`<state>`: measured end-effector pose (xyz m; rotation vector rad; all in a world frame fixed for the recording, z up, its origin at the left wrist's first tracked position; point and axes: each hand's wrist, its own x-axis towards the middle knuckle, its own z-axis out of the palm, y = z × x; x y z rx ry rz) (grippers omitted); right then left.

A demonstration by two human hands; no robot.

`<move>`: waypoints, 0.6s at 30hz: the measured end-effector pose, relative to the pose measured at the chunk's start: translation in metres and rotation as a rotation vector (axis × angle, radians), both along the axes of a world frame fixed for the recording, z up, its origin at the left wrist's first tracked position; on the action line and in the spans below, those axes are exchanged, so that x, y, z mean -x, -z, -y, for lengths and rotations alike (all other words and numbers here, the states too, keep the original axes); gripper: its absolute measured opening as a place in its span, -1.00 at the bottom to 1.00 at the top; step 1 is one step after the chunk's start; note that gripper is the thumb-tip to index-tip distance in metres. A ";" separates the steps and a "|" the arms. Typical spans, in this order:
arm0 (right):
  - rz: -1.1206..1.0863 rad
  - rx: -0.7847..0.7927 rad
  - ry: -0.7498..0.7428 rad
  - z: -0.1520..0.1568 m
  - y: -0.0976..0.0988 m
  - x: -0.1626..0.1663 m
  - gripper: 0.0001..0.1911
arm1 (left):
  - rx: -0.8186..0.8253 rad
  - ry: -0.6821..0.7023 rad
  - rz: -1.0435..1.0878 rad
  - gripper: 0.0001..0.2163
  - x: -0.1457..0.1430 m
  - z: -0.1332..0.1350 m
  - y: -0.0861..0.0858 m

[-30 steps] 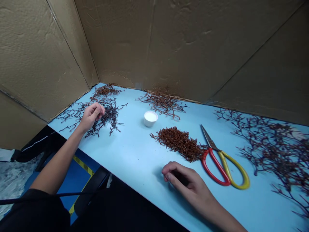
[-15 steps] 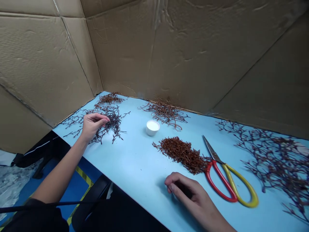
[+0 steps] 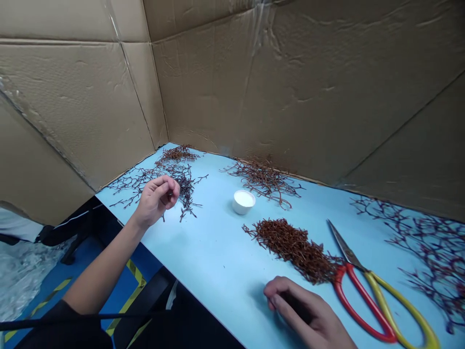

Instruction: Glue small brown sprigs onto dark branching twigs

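My left hand is at the far left of the light blue table, fingers curled in a pinch over a spread of dark purple branching twigs; what it pinches is too small to name. My right hand rests on the table near the front edge, fingers curled loosely, nothing visible in it. Just beyond it lies a heap of short reddish-brown twig pieces. Red-and-yellow-handled scissors lie to the right of that heap, closed.
A small white cup stands mid-table. More reddish twigs lie at the back, a smaller reddish clump sits at the back left corner, and dark purple twigs spread at the right. Cardboard walls enclose the table.
My left hand has lifted slightly from the dark twigs with its fingers pinched. The camera has tilted up and left, so everything sits lower and further right. My right hand stays put.
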<state>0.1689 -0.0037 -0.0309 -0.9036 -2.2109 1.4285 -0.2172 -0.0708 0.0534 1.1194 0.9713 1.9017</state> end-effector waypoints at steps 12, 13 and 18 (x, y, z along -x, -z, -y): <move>0.003 -0.016 -0.004 -0.002 0.009 0.000 -0.53 | -0.042 0.190 0.071 -0.60 -0.018 0.007 -0.011; 0.007 -0.016 -0.005 -0.002 0.009 0.000 -0.54 | -0.044 0.204 0.065 -0.58 -0.019 0.009 -0.012; 0.018 -0.026 -0.006 -0.002 0.010 -0.002 -0.55 | -0.098 0.215 -0.006 -0.59 -0.026 0.015 -0.015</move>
